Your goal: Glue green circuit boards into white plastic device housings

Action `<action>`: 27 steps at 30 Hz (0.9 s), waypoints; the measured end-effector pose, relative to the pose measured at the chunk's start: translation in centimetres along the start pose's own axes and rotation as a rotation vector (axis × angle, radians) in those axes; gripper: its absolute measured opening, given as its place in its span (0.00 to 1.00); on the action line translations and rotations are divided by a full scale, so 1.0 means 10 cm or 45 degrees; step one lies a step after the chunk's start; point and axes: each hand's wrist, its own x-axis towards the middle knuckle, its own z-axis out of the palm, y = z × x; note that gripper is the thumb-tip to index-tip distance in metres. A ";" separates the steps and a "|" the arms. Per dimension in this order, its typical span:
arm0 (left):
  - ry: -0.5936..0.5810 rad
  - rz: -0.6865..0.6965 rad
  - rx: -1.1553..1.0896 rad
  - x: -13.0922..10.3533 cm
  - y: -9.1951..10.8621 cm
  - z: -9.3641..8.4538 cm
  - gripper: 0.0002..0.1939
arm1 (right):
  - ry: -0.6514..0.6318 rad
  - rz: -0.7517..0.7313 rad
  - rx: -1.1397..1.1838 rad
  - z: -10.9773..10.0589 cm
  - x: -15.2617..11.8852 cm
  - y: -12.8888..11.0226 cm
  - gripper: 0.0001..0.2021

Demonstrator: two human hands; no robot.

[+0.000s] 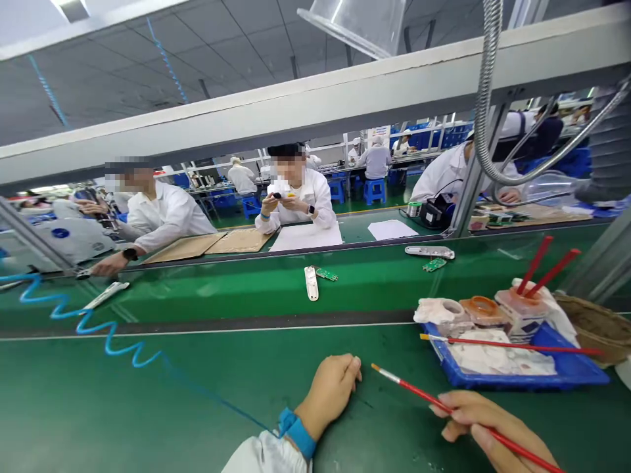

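Note:
My right hand [493, 420] grips a thin red paintbrush [419, 393], its bristle tip pointing up and left above the green bench top [148, 407]. My left hand [332, 387] rests on the bench with fingers curled in, nothing showing in it; a blue wrist strap [296, 432] with a coiled cord circles that wrist. A blue tray [522, 381] beyond my right hand holds small jars, white cloth and a second red brush [522, 346] lying across it. Two more red handles [535, 266] stand in a jar [522, 312].
On the green conveyor lie a white casing [311, 284] with a green circuit board [327, 274], and another casing [430, 252] with its board. A co-worker's hand [109, 264] reaches in at left. A metal flexible hose [486, 98] hangs at right; the blue coiled cord [113, 341] crosses left.

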 end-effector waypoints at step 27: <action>-0.017 0.035 0.119 0.14 -0.01 -0.09 0.20 | 0.003 0.066 0.055 -0.08 -0.01 0.07 0.09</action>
